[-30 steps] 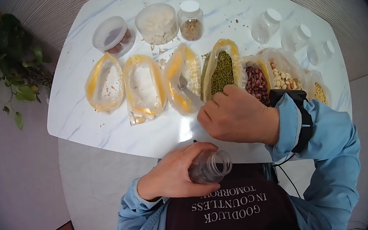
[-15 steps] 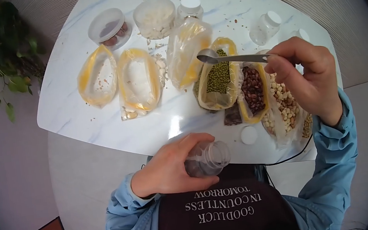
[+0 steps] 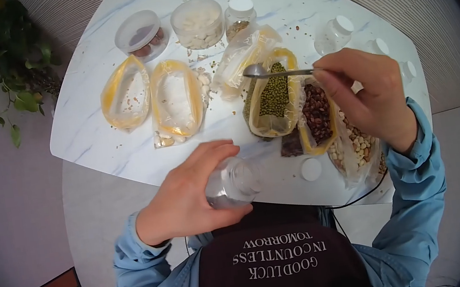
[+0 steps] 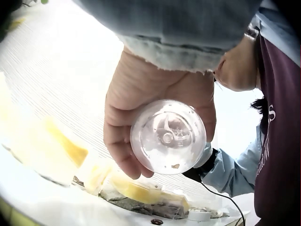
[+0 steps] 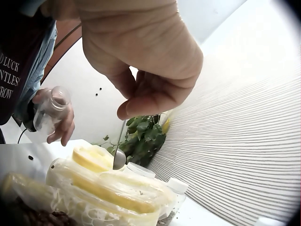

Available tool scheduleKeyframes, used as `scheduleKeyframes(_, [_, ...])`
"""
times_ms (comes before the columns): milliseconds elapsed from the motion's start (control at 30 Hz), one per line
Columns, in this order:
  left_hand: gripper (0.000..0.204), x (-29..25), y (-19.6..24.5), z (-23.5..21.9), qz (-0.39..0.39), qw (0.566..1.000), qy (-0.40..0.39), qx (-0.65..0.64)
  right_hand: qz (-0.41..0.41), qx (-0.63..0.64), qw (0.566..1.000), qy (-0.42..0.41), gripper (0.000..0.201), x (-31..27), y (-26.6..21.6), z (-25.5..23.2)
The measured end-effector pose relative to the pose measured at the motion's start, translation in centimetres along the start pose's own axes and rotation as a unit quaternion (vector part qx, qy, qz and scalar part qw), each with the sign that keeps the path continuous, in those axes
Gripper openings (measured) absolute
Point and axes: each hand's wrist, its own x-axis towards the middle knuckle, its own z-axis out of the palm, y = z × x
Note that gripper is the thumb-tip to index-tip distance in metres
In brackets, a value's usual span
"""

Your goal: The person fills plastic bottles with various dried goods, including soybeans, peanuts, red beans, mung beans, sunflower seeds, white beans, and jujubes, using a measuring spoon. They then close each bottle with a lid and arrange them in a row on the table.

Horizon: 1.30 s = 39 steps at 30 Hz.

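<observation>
My left hand [image 3: 181, 193] grips a clear plastic jar [image 3: 229, 183] around its side, at the table's near edge. The jar is uncapped and tilted, its mouth toward the right. A few small specks show at its base in the left wrist view. My right hand [image 3: 371, 93] pinches the handle end of a metal measuring spoon [image 3: 256, 71] between thumb and fingers. The spoon's bowl hangs above the open bag of green mung beans [image 3: 274, 96]. Beside that bag stands a bag of dark red beans [image 3: 317, 111]. A clear, yellow-banded bag [image 3: 245, 60] leans over behind the mung beans.
Two open yellow-rimmed bags [image 3: 126, 93] [image 3: 177, 95] stand at left. A bag of pale mixed beans [image 3: 358, 147] sits under my right forearm. Behind are two round tubs [image 3: 141, 33] [image 3: 197, 24] and several white-capped jars [image 3: 240, 10]. A white cap [image 3: 310, 169] lies near the front edge.
My right hand has lifted back and right, bringing the spoon up out of the third bag, which has slumped over to the right. My left hand has shifted left with the jar.
</observation>
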Motion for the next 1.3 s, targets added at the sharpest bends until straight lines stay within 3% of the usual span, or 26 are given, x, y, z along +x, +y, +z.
scheduleKeyframes(100, [0.080,0.8,-0.1,-0.8,0.009,0.996,-0.006,0.084,0.004,-0.025,1.000,-0.008,0.007,-0.3,0.1,-1.8])
scheduleKeyframes(300, [0.087,4.4,-0.4,-2.4,-0.111,0.975,-0.143,0.128,-0.001,-0.033,0.998,0.055,0.005,-1.7,0.4,-4.2])
scheduleKeyframes(400, [0.092,6.2,-1.5,-2.2,-0.139,0.968,-0.166,0.126,0.012,-0.028,0.998,0.054,0.004,-2.6,0.2,-4.9])
scheduleKeyframes(600, [0.098,8.2,-1.8,-2.2,-0.205,0.960,-0.177,0.073,0.022,-0.019,0.998,0.054,0.006,-4.0,0.4,-5.6])
scheduleKeyframes(800, [0.104,9.0,-3.3,-2.3,-0.173,0.976,-0.127,0.039,0.025,-0.015,0.998,0.051,0.006,-4.4,0.7,-5.8])
scheduleKeyframes(900, [0.100,9.3,-1.7,-2.8,-0.254,0.950,-0.148,-0.102,0.028,-0.008,0.998,0.052,0.005,-4.5,0.8,-5.7])
scheduleKeyframes(1000, [0.093,8.5,-0.2,-3.5,-0.260,0.946,-0.125,-0.150,0.037,0.001,0.998,0.053,0.005,-4.7,0.8,-5.8])
scheduleKeyframes(1100, [0.081,7.0,-0.3,-4.2,-0.244,0.920,-0.107,-0.288,0.034,0.000,0.998,0.047,0.004,-4.8,1.0,-5.9])
scheduleKeyframes(1300, [0.087,3.2,-2.7,-3.4,-0.254,0.855,-0.066,-0.447,0.038,0.002,0.999,0.037,0.003,-4.7,1.5,-5.0])
